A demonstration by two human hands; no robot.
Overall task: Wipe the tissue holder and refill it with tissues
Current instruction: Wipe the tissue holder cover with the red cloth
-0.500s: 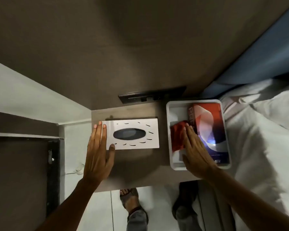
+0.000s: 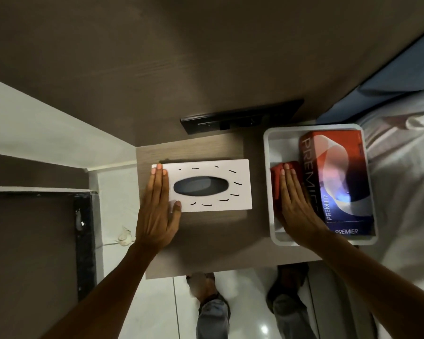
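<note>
We count 1 tissue holder (image 2: 214,185), white w/ 1 dark oval slot on top. 1 white tray (image 2: 269,182), and inside it 1 tissue box (image 2: 338,182) marked PREMIER plus 1 red cloth (image 2: 275,172). 1 counter (image 2: 230,243) carries holder & tray. 2 hands: 1 left hand (image 2: 157,216), 1 right hand (image 2: 296,204), both flat w/ fingers straight. 2 forearms, bare. 1 black panel (image 2: 241,116) on the wall behind the counter. 1 bed (image 2: 406,182) w/ white sheets at the right. Below the counter edge we see 2 feet on the floor (image 2: 157,307). 1 small crumpled pale bit (image 2: 125,237) lies on the floor at the left; can't tell what it is.
</note>
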